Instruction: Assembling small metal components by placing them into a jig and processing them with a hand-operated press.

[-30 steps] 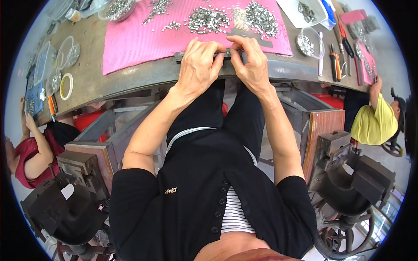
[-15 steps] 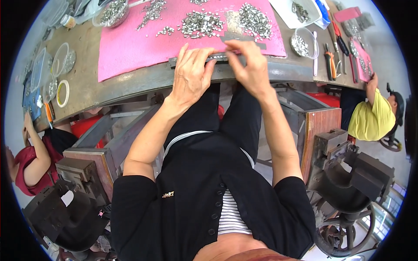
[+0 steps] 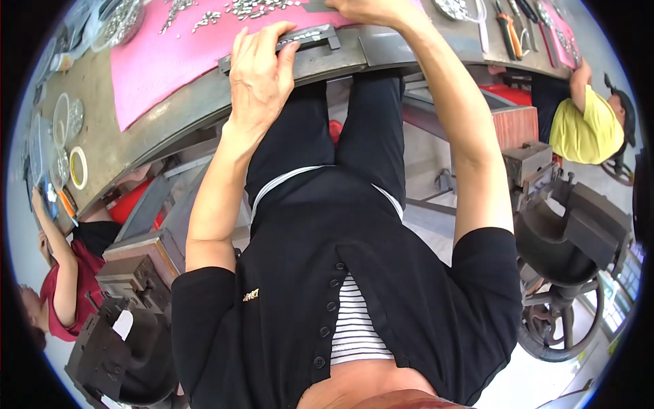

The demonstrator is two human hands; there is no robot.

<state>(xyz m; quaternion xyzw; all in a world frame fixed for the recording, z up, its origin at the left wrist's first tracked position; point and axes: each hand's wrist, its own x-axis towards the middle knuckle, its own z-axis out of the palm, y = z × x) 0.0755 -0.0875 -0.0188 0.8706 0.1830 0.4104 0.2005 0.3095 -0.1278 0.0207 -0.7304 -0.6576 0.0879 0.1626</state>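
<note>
The bar (image 3: 310, 39) is matt metal — the loose pieces (image 3: 255, 8), glossy metal.

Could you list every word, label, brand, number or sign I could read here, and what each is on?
Black top: small gold-coloured lettering on the chest, too small and blurred to read reliably.
Metal bar in the left hand: no lettering visible.
I can make out no readable text elsewhere.
</note>
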